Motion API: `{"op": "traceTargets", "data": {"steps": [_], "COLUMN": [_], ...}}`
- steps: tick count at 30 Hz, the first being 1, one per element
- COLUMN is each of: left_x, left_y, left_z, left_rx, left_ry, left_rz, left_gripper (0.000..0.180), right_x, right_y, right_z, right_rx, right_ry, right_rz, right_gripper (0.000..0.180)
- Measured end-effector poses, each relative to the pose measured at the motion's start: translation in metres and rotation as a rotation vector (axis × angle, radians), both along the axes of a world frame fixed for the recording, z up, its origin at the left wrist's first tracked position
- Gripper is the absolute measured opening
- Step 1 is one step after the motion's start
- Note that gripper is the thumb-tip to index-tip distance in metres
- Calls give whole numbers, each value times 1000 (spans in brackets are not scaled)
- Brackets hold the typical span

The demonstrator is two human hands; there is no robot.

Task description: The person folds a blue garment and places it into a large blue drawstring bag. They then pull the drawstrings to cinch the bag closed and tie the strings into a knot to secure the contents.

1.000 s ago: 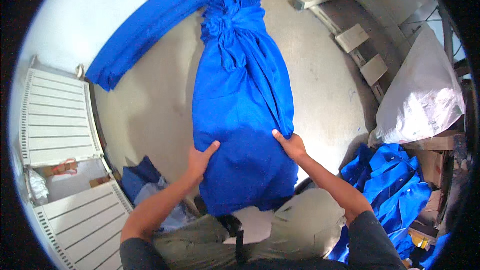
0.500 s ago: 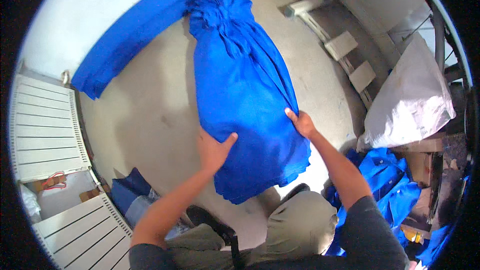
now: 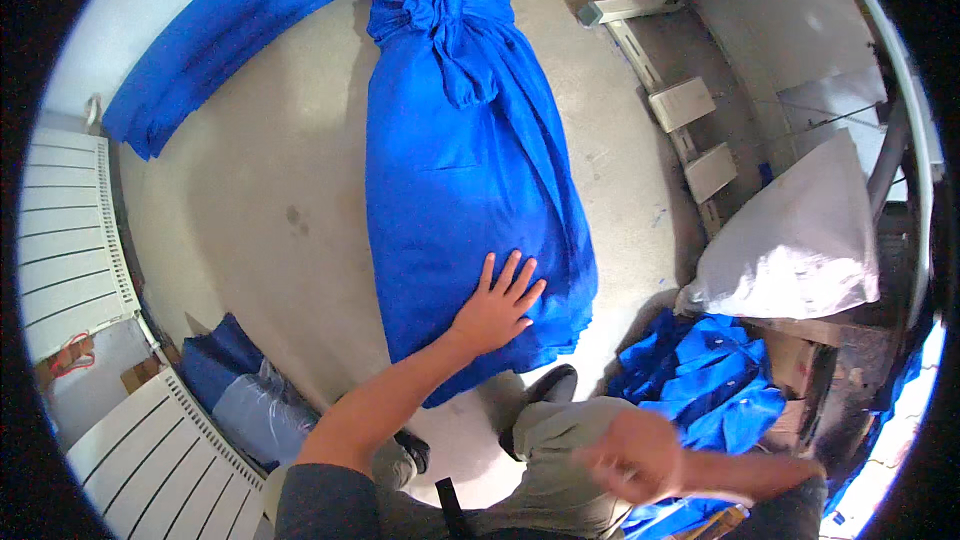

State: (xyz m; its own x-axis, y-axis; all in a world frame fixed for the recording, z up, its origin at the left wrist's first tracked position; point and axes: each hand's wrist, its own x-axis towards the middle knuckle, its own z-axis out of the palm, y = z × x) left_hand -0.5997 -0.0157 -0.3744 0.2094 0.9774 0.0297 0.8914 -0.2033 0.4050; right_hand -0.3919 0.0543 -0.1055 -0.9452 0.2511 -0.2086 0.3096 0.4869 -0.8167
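Note:
A long bundle of blue cloth [image 3: 460, 180] lies on the floor in front of me, gathered at its far end by a knotted strip of the same cloth [image 3: 447, 12]. My left hand [image 3: 490, 318] rests flat on the near part of the bundle, fingers spread, holding nothing. Off the bundle, my right hand [image 3: 632, 458] is over my right thigh. Motion smears its fingers, so whether it holds anything does not show.
Another long blue cloth stack [image 3: 230, 40] runs along the wall at the far left. White slatted panels [image 3: 75, 225] and a plastic-wrapped dark blue bundle [image 3: 245, 380] lie left. On the right are a white sack [image 3: 790, 250], a loose blue cloth pile [image 3: 705, 370] and a metal frame [image 3: 660, 80].
My right hand has let go of the bundle's right edge and come back to my thigh. The left has moved from the left edge onto the top and spread its fingers.

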Motion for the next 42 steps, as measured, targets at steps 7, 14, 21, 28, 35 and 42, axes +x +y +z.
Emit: {"op": "traceTargets", "data": {"steps": [7, 14, 21, 28, 35, 42], "left_x": [38, 112, 95, 121, 117, 239], "left_y": [-11, -121, -268, -354, -351, -370], "left_z": [54, 170, 367, 390, 540, 583], "left_rx": [-199, -850, -817, -715, -416, -166], "left_ry": [129, -437, -486, -406, -645, -731], "left_rz": [130, 254, 998, 997, 1613, 2272], "left_gripper": [63, 39, 41, 31, 26, 36], "right_x": [9, 48, 55, 35, 33, -23], "right_y": [5, -10, -88, -114, -77, -29], "right_z": [36, 56, 175, 246, 249, 254], "right_rx": [161, 371, 60, -294, -96, -158], "right_ry": [-89, -288, -627, -338, -396, -346], "right_rz": [-113, -84, 252, -71, 355, 512], "right_gripper": [12, 16, 27, 25, 25, 24]}}
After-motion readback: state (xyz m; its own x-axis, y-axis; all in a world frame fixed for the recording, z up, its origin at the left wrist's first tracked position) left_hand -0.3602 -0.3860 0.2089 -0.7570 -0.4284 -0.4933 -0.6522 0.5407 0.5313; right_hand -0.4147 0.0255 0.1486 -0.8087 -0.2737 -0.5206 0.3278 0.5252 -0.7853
